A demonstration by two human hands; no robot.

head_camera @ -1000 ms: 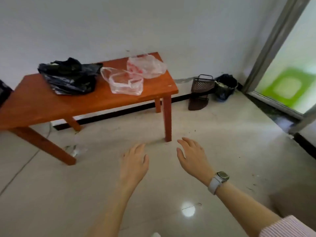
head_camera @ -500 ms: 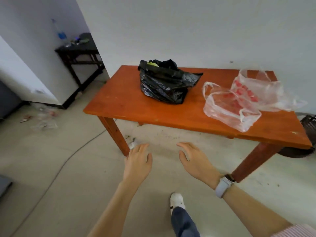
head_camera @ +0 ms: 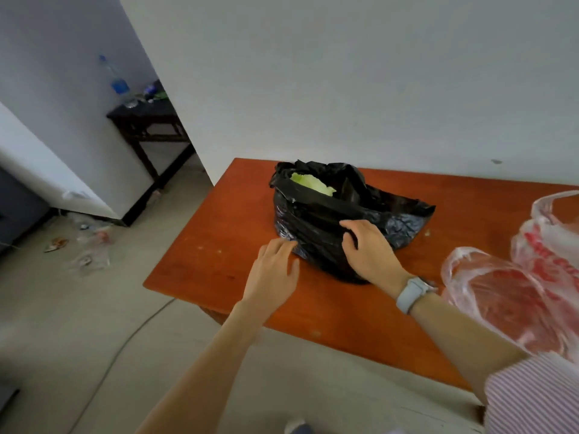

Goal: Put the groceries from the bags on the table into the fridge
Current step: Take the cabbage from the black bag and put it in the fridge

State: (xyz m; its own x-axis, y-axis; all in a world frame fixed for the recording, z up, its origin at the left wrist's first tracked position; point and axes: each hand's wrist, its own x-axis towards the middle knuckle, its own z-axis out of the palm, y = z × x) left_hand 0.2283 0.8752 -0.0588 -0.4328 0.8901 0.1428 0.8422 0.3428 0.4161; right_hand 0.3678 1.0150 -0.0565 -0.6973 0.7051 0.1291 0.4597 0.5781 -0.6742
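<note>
A black plastic bag (head_camera: 316, 211) sits on the orange wooden table (head_camera: 213, 255), its mouth open on a pale green leafy vegetable (head_camera: 310, 182). My right hand (head_camera: 371, 253), with a watch on the wrist, lies on the front of the bag and grips a fold of plastic between thumb and curled fingers. My left hand (head_camera: 275, 270) is flat over the table, fingertips touching the bag's lower left edge. To the right lie two clear plastic bags: a near one (head_camera: 513, 299) with reddish contents and a far one (head_camera: 560, 239) with red print.
A dark side table (head_camera: 147, 123) with a water bottle (head_camera: 116, 79) stands in the back left corner beside a white panel (head_camera: 47, 170). Litter (head_camera: 89, 242) and a cable (head_camera: 125, 339) lie on the floor left of the table. A white wall backs the table.
I have come up to the table. Both hands went from hanging over the floor to the black bag, the right one taking hold of it, the left touching its edge.
</note>
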